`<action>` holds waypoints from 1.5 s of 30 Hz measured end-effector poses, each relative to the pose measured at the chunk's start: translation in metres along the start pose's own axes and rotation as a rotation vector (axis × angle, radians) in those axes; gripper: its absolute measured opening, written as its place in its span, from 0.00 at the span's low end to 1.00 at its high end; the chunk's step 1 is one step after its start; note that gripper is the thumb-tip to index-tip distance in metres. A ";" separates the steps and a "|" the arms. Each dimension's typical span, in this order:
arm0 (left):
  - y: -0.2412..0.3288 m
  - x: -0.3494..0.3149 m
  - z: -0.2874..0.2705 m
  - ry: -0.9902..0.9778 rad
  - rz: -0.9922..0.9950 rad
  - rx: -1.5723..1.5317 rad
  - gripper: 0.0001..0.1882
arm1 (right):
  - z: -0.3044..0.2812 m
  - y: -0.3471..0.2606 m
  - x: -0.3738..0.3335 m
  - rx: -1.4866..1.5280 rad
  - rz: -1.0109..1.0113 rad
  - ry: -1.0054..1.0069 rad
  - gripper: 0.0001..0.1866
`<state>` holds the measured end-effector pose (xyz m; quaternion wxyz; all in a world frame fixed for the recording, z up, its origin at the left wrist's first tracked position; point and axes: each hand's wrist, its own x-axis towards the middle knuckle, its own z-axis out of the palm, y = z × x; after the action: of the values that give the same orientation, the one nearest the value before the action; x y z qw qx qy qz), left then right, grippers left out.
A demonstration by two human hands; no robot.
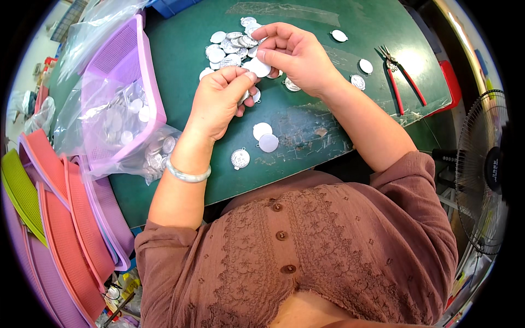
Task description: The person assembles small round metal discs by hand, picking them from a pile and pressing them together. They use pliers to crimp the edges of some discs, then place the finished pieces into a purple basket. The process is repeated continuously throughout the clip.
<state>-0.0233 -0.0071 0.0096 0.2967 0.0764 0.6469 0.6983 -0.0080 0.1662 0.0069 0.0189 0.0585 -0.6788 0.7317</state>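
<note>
My left hand [219, 101] and my right hand [295, 54] meet over the green table mat [306, 126]. Both pinch one round silver disc [259, 68] between their fingertips. Just behind the hands lies a pile of silver discs [232, 46]. Two plain discs [265, 136] and one patterned disc with a small loop [240, 158] lie near my left wrist. Single discs [365, 66] are scattered to the right. A pale bangle [187, 175] is on my left wrist.
A purple mesh tray [136, 65] at the left holds a clear plastic bag of discs [117, 117]. Stacked orange, purple and green trays [60, 218] sit lower left. Red-handled pliers [402, 79] lie at the right. A fan [486, 175] stands beyond the table's right edge.
</note>
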 end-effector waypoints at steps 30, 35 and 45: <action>-0.002 0.001 -0.002 0.042 0.062 -0.052 0.10 | -0.001 -0.005 -0.001 0.001 0.097 -0.033 0.15; 0.001 0.001 -0.001 0.038 0.038 -0.137 0.09 | 0.000 -0.006 -0.002 0.007 0.095 -0.018 0.15; -0.002 0.000 0.005 0.055 0.069 -0.126 0.07 | -0.003 -0.004 -0.002 0.163 0.105 -0.066 0.16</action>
<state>-0.0206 -0.0031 0.0087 0.2588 0.0606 0.6066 0.7493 -0.0062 0.1692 0.0107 -0.0466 0.0482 -0.6195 0.7821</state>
